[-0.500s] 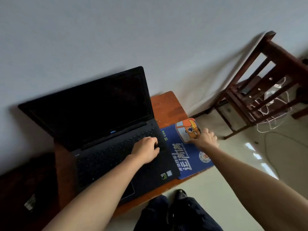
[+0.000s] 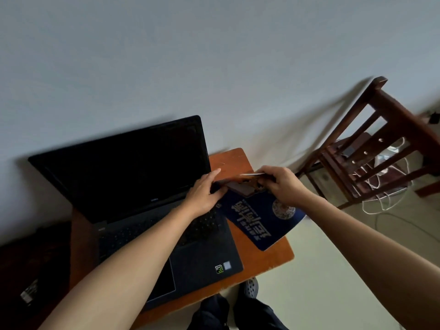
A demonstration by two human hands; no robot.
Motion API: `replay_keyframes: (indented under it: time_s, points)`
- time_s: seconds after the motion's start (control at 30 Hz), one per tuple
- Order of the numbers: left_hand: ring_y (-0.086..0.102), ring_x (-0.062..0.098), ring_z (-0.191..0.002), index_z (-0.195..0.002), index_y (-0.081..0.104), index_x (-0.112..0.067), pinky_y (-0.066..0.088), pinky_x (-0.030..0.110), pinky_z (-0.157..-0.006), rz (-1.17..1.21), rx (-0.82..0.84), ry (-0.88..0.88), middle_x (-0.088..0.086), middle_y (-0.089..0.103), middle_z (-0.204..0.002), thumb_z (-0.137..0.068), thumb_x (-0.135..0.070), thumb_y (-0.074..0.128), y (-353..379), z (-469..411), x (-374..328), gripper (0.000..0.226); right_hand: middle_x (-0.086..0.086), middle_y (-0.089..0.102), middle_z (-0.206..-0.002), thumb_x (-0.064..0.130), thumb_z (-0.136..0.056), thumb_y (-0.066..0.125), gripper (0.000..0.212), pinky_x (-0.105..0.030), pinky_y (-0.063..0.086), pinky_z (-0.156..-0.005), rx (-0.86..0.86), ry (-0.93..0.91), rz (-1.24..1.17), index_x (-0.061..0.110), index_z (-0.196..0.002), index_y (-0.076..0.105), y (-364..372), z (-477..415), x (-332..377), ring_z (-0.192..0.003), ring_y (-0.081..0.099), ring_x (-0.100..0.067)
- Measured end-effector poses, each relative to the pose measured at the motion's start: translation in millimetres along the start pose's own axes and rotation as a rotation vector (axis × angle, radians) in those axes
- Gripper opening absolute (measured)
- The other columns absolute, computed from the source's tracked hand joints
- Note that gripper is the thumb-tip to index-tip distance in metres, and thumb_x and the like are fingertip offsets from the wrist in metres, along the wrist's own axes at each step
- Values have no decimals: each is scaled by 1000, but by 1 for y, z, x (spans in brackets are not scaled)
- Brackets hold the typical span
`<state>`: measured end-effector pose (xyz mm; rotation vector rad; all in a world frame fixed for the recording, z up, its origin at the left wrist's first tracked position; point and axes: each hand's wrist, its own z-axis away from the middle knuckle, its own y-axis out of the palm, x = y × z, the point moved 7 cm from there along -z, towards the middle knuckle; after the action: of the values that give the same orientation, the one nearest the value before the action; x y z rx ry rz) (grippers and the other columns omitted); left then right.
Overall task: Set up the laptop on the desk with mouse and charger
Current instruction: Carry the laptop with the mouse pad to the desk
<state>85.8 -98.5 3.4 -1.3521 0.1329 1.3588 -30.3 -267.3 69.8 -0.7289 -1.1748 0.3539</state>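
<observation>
small desk (image 2: pixel 266 259) – both hands, left hand (image 2: pixel 203 195) and right hand (image 2: pixel 282 183), grasp mouse pad (image 2: pixel 258 220) beside laptop (image 2: pixel 142 186).

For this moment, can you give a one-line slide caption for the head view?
Both hands, left and right, hold a small flat object above the blue mat beside the open laptop.

The left hand (image 2: pixel 203 195) has left the laptop keyboard (image 2: pixel 152 232) and joined the right hand (image 2: pixel 283 183) at the blue mouse pad (image 2: pixel 259 217). Its far end, flat on the bench before, is now lifted between both hands.
</observation>
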Motion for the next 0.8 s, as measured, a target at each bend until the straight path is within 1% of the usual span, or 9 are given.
replay_keyframes:
  time_s: [0.07,0.13,0.23,0.33,0.4,0.47,0.53,0.67,0.8]
  points:
    - [49,21,-127,-135,49,-20,41,44,-106,197,0,17,3,55,-134,-96,-38,50,-6,2,-11,42,8,64,-73,11,-94,58,19,-30,45,-64,39,-25,-60,28,-87,63,-8,-7,9,-69,58,-10]
    - [61,21,-111,-121,60,-12,45,48,-100,302,-33,36,8,66,-118,-100,-26,46,-14,9,-19,29,8,63,-71,11,-93,60,20,-29,45,-64,69,-20,-143,28,-82,62,-12,-16,12,-65,57,-8]
    - [62,19,-107,-119,60,-10,48,44,-97,273,-148,51,7,67,-115,-101,-18,43,-27,31,-21,27,1,74,-81,21,-88,70,5,-27,55,-66,203,116,-363,24,-89,67,-1,-27,0,-72,70,-14]
    - [63,16,-103,-117,60,-9,51,37,-89,329,-268,-36,7,67,-114,-101,-16,42,-37,62,-4,25,-5,76,-94,23,-79,79,25,-37,60,-77,399,297,-406,17,-102,71,34,-32,-25,-86,73,-24]
    - [65,12,-96,-114,61,-10,52,32,-80,369,-337,-120,5,68,-109,-101,-18,41,-41,86,17,24,-9,76,-97,20,-81,77,23,-41,59,-84,459,340,-360,11,-101,72,62,-32,-35,-89,73,-27]
    - [66,14,-95,-114,60,-9,52,30,-78,392,-376,-195,6,69,-108,-102,-16,41,-45,108,39,24,-12,75,-95,22,-84,73,20,-38,60,-79,458,365,-340,8,-98,72,89,-34,-36,-86,72,-28]
    - [65,18,-96,-114,59,-8,51,35,-81,387,-394,-287,8,68,-109,-101,-15,40,-46,129,63,23,-11,75,-91,23,-86,72,19,-32,59,-66,410,391,-361,8,-98,71,115,-37,-29,-79,73,-24]
    - [64,25,-88,-105,54,-8,49,34,-71,220,-452,-481,11,66,-101,-100,-13,42,-45,161,109,14,-14,73,-93,12,-84,74,7,-28,56,-55,308,384,-382,10,-89,70,156,-48,-1,-71,70,-18]
    - [54,14,-59,-108,44,-11,37,25,-45,-219,-369,-517,2,58,-76,-97,-17,46,-44,181,143,12,-10,69,-103,12,-87,65,20,-28,46,-66,275,196,-11,14,-106,69,194,-57,43,-88,64,-24]
